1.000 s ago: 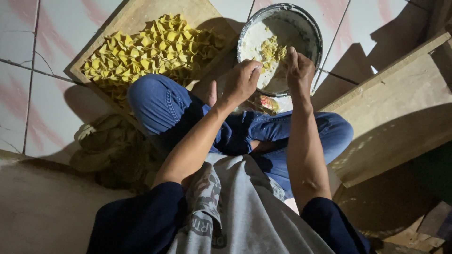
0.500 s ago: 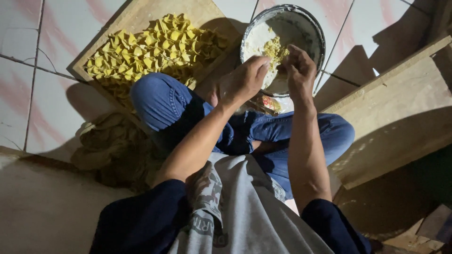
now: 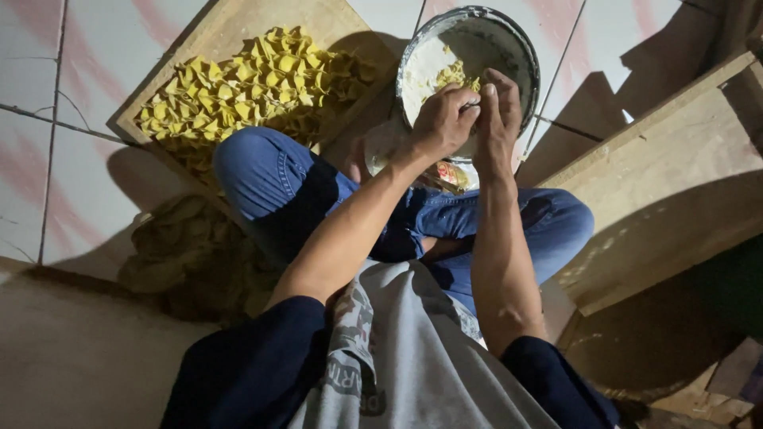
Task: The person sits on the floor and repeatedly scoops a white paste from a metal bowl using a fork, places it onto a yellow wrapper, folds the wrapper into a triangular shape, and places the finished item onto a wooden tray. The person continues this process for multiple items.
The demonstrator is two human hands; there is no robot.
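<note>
The person sits cross-legged on the tiled floor (image 3: 79,183), and both hands meet over the near rim of a round bowl (image 3: 509,40) set just beyond the knees, close enough that the arms need no stretch. The left hand (image 3: 441,123) has its fingers pinched together on a small pale piece at the bowl's near edge; the right hand (image 3: 499,111) presses against it from the other side, fingers curled in close, so the two seem to fold or pinch the piece between them. What exactly sits in that shared grip is too small to tell. The bowl holds a whitish filling (image 3: 425,71) with yellow bits.

Left of the bowl lies a wooden board (image 3: 238,24) heaped with folded yellow dumplings (image 3: 254,79), within easy reach of the left arm. Right of the bowl a wooden plank (image 3: 675,183) slants across the floor. Nearer than the board, beside the left knee, a crumpled cloth (image 3: 183,246) lies in shadow. A small wrapper (image 3: 449,175) shows just under the hands, against the jeans.
</note>
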